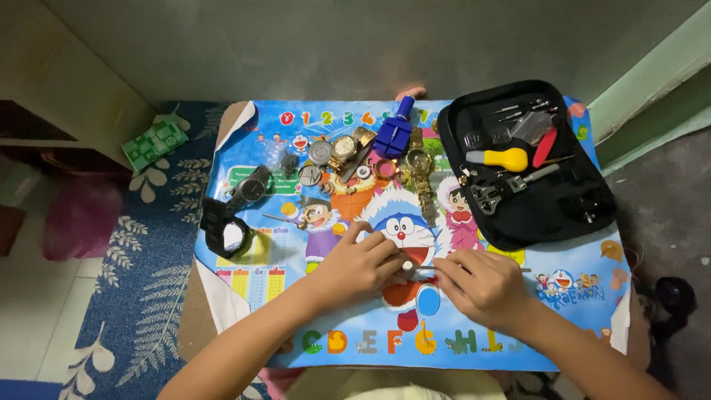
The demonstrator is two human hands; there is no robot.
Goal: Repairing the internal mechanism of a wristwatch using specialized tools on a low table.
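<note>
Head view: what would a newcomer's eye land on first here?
The bright blue cartoon mat covering the small table. At its near middle, the left hand and right hand meet over a small round part. Watches cluster at the far edge, beside an open black tool case on the right.

Our two bare forearms come in from the bottom of the frame and converge at lower centre. Our left hand (357, 264) lies palm down, fingers (378, 248) curled inward, pinching toward the right. Our right hand (481, 285) faces it, knuckles up, its fingers bunched together, the tips of both hands nearly touching.
</note>
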